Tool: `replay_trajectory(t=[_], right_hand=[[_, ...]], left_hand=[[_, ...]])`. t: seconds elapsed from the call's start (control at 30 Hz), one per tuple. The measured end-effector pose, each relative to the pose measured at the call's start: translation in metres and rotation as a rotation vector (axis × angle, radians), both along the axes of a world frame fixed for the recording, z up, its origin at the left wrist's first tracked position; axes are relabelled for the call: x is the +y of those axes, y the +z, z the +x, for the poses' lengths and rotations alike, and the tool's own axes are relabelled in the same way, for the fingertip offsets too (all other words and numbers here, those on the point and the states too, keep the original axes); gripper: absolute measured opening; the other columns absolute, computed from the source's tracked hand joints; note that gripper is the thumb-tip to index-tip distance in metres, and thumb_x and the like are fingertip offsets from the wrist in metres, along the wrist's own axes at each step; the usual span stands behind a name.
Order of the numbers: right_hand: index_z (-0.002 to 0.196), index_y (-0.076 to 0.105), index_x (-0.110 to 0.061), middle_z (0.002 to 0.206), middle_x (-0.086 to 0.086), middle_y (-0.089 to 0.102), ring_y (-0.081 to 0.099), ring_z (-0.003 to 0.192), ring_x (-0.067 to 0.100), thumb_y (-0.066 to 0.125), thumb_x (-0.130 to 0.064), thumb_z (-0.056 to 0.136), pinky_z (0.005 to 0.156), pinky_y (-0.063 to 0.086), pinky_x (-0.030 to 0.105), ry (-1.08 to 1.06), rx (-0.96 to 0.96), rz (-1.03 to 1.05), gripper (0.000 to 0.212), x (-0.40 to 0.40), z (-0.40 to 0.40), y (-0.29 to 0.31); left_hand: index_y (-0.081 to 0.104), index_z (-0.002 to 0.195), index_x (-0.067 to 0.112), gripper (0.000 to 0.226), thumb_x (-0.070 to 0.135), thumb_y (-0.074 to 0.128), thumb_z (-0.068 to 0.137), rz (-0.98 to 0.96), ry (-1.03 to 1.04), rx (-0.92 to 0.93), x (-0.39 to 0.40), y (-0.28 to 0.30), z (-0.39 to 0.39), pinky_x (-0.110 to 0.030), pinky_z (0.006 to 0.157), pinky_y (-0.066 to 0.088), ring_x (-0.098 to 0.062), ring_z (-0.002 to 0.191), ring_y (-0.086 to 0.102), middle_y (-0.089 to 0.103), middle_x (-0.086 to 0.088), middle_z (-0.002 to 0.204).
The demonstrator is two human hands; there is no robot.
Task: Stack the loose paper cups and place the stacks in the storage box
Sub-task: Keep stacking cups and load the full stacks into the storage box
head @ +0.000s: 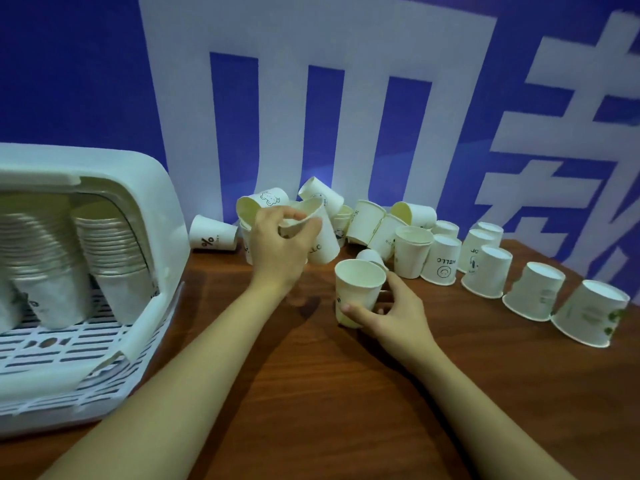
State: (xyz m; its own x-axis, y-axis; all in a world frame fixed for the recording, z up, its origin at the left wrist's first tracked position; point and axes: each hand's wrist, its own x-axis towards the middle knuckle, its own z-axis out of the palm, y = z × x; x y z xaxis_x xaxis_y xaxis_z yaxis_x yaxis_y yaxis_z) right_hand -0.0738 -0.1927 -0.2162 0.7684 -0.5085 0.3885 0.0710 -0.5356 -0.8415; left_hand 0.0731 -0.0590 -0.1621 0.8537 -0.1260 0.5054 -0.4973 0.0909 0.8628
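Brown wooden table [346,393] before blue-and-white wall [86,81], both hands each gripping a paper cup.

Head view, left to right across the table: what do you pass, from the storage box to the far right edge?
Storage box holding cup stacks → cup lying on its side with a % mark → left hand gripping a cup → right hand holding an upright cup → upside-down HELLO cup → row of upside-down cups.
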Motion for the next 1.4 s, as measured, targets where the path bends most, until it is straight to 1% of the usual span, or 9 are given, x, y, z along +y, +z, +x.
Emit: replay_trajectory(t=[0.13, 0.3, 0.47, 0.7, 0.9, 1.07, 1.23, 1.3, 1.4], right_hand=[[0.121, 0.064, -0.036, 0.111, -0.018, 0.072, 0.066, 0.098, -0.003, 0.093, -0.032, 0.072, 0.074, 0.052, 0.014, 0.030, 0.020, 0.040, 0.056, -0.004, 0.003, -0.002], [0.121, 0.065, -0.030, 0.104, -0.014, 0.074, 0.066, 0.093, -0.006, 0.091, -0.021, 0.075, 0.072, 0.051, 0.010, 0.054, 0.015, 0.049, 0.053, -0.010, 0.003, -0.006], [0.119, 0.064, -0.038, 0.106, -0.017, 0.073, 0.065, 0.097, -0.005, 0.090, -0.031, 0.074, 0.076, 0.053, 0.014, 0.054, 0.015, 0.017, 0.052, -0.014, 0.006, -0.009], [0.123, 0.061, -0.037, 0.110, -0.017, 0.071, 0.064, 0.099, -0.006, 0.089, -0.032, 0.074, 0.078, 0.052, 0.012, 0.068, 0.011, 0.013, 0.056, -0.010, 0.009, -0.008], [0.123, 0.059, -0.040, 0.109, -0.017, 0.070, 0.065, 0.099, 0.001, 0.086, -0.042, 0.071, 0.085, 0.058, 0.030, 0.042, 0.012, -0.023, 0.059, -0.005, 0.011, -0.008], [0.119, 0.056, -0.047, 0.108, -0.021, 0.069, 0.063, 0.099, -0.004, 0.086, -0.037, 0.073, 0.083, 0.057, 0.025, 0.037, 0.008, -0.029, 0.055, -0.001, 0.009, -0.004], [0.121, 0.054, -0.050, 0.110, -0.022, 0.068, 0.064, 0.100, -0.001, 0.086, -0.037, 0.075, 0.082, 0.055, 0.025, 0.048, 0.018, -0.038, 0.057, 0.000, 0.009, -0.005], [0.129, 0.049, -0.048, 0.114, -0.024, 0.066, 0.063, 0.101, -0.002, 0.087, -0.035, 0.077, 0.080, 0.050, 0.019, 0.076, 0.032, -0.052, 0.065, 0.000, 0.009, -0.004], [0.134, 0.042, -0.050, 0.120, -0.029, 0.059, 0.058, 0.108, -0.005, 0.086, -0.037, 0.080, 0.079, 0.046, 0.012, 0.107, 0.056, -0.091, 0.071, 0.001, 0.008, -0.003]], left_hand=[[0.056, 0.123, 0.023, 0.073, 0.052, 0.085, 0.062, 0.006, -0.251, -0.081, 0.009, 0.036, -0.007, -0.024, 0.077, 0.059, -0.015, 0.098, 0.072, 0.074, 0.000, 0.107], [0.056, 0.118, 0.032, 0.071, 0.048, 0.090, 0.057, 0.227, -0.379, -0.145, -0.003, 0.025, -0.013, -0.027, 0.084, 0.060, -0.012, 0.099, 0.073, 0.074, 0.006, 0.109], [0.060, 0.120, 0.030, 0.066, 0.032, 0.094, 0.063, 0.366, -0.321, -0.248, -0.004, 0.008, -0.007, -0.038, 0.098, 0.058, -0.007, 0.109, 0.067, 0.070, 0.013, 0.117], [0.072, 0.111, 0.031, 0.064, 0.078, 0.061, 0.069, 0.924, -0.364, -0.562, 0.004, 0.004, -0.003, -0.043, 0.109, 0.043, -0.008, 0.124, 0.052, 0.064, 0.014, 0.131], [0.069, 0.125, 0.033, 0.062, 0.074, 0.052, 0.080, 0.732, -0.338, -0.349, 0.001, -0.009, -0.012, -0.043, 0.098, 0.054, -0.004, 0.110, 0.064, 0.071, 0.016, 0.118], [0.061, 0.137, 0.038, 0.063, 0.068, 0.069, 0.082, 0.747, -0.356, -0.281, 0.006, -0.001, -0.012, -0.047, 0.108, 0.050, -0.004, 0.125, 0.060, 0.068, 0.018, 0.130], [0.068, 0.126, 0.032, 0.053, 0.055, 0.083, 0.081, 0.696, -0.384, -0.203, 0.008, 0.004, -0.018, -0.034, 0.099, 0.053, 0.002, 0.113, 0.063, 0.072, 0.017, 0.116], [0.068, 0.120, 0.030, 0.046, 0.055, 0.080, 0.083, 0.526, -0.373, -0.124, 0.007, 0.003, -0.016, -0.023, 0.088, 0.053, 0.004, 0.101, 0.066, 0.075, 0.018, 0.104], [0.061, 0.095, 0.030, 0.018, 0.047, 0.062, 0.100, 0.015, -0.015, 0.143, 0.004, 0.000, 0.000, -0.021, 0.070, 0.055, -0.015, 0.086, 0.067, 0.073, 0.005, 0.095]])
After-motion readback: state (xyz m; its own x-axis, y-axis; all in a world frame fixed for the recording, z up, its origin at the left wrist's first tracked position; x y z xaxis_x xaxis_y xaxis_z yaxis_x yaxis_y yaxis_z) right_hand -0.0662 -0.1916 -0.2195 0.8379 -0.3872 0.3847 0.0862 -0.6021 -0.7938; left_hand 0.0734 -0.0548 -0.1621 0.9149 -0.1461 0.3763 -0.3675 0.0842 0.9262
